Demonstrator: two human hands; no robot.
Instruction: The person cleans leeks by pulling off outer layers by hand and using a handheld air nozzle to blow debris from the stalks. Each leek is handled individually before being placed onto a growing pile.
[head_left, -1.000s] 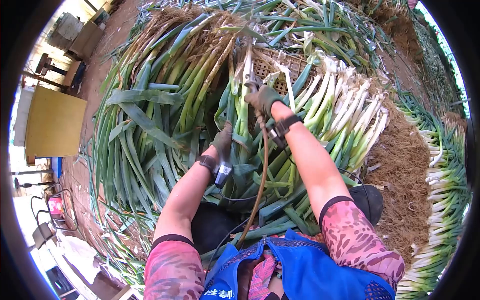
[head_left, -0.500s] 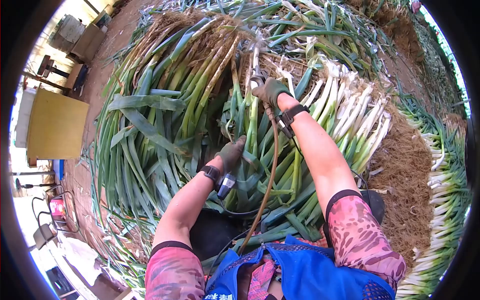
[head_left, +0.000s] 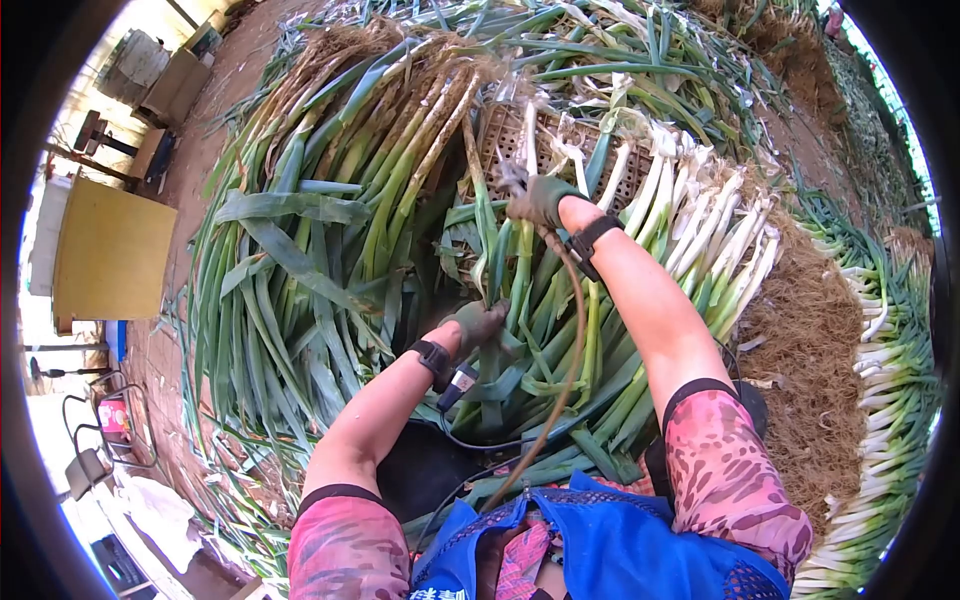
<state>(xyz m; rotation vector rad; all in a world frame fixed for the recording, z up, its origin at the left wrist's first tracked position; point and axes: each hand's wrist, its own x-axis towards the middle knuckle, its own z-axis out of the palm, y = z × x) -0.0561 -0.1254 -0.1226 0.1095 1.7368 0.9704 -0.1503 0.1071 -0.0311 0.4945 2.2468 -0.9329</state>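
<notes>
My left hand, in a dark glove, is closed around the green leaves of a leek. The leek's pale root end points away from me. My right hand, gloved too, grips a metal air gun beside the white shank of this leek. A brown hose runs from the gun back toward my body. Under the leek's root end is a perforated tan crate. Cleaned white leeks lie side by side to the right of my right hand.
A large heap of leeks with brown roots lies on the left. Dry root trimmings cover the ground at right, beside a long row of leeks. Loose leaves are piled behind. A yellow board stands far left.
My left hand has moved right and toward me with the leek, which has shifted likewise. My right hand and the air gun have come slightly closer to me, and more of the crate shows.
</notes>
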